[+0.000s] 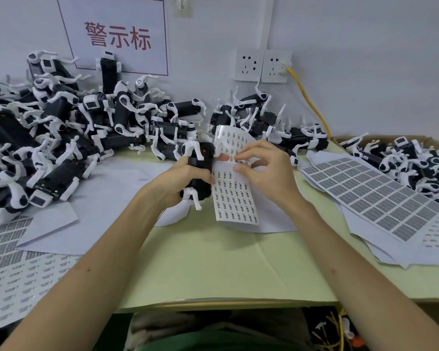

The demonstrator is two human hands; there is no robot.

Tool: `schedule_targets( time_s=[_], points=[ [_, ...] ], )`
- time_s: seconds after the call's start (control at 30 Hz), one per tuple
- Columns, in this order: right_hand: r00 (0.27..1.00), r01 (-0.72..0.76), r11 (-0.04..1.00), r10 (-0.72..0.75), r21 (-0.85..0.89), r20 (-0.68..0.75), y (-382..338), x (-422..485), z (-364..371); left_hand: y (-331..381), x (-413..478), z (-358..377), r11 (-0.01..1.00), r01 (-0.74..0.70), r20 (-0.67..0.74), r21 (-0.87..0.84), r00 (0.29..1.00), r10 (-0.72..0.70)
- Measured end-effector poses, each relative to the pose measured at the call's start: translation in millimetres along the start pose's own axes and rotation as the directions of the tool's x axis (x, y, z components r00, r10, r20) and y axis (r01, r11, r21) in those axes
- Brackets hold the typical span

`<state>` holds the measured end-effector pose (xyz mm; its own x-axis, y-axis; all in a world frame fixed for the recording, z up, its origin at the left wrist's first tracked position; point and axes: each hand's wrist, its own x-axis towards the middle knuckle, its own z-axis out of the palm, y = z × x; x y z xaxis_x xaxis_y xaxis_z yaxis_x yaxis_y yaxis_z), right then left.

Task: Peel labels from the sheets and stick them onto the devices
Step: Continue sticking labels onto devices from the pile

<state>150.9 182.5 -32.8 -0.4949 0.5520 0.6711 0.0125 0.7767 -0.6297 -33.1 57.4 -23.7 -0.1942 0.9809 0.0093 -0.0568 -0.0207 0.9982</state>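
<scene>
The label sheet [235, 196] bends above mid-worktop, with the grip of the right hand [266, 168] pinching its fold. The left hand [178, 178] has its grip clamped round a device [200, 168] that touches the sheet's left edge. A heap of devices [61, 127] crowds behind. Bare worktop [213, 262] opens toward the near edge.

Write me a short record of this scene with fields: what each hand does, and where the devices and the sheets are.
left hand: grips a black-and-white toy robot dog
right hand: pinches the small-label sheet beside that dog
sheet state: top end curls upward
pile of dogs: on the table, left, against the wall
cardboard box: far right, holds more dogs
grey-label sheets: lie right of the hands
</scene>
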Motion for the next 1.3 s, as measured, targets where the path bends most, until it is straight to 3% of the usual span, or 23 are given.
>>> schedule_targets(
  time_s=[0.57,0.9,1.13,1.3],
  points=[
    [0.995,0.103,0.990,-0.102,-0.098,0.017,-2,-2,0,8,-11,16,0.986,0.030,-0.063,0.167,0.998,-0.020],
    [0.998,-0.038,0.999,0.038,0.005,0.051,0,0,-1,4,-9,16,0.980,0.050,-0.076,0.194,0.996,-0.036],
    [0.998,-0.031,0.999,0.030,0.025,0.058,-2,-2,0,-2,0,16,0.977,-0.123,-0.122,0.176,0.982,0.146],
    [0.998,-0.020,1.000,0.020,0.003,0.066,-2,-2,5,-8,3,27,0.938,-0.240,-0.247,0.251,0.921,0.302]
  ],
)
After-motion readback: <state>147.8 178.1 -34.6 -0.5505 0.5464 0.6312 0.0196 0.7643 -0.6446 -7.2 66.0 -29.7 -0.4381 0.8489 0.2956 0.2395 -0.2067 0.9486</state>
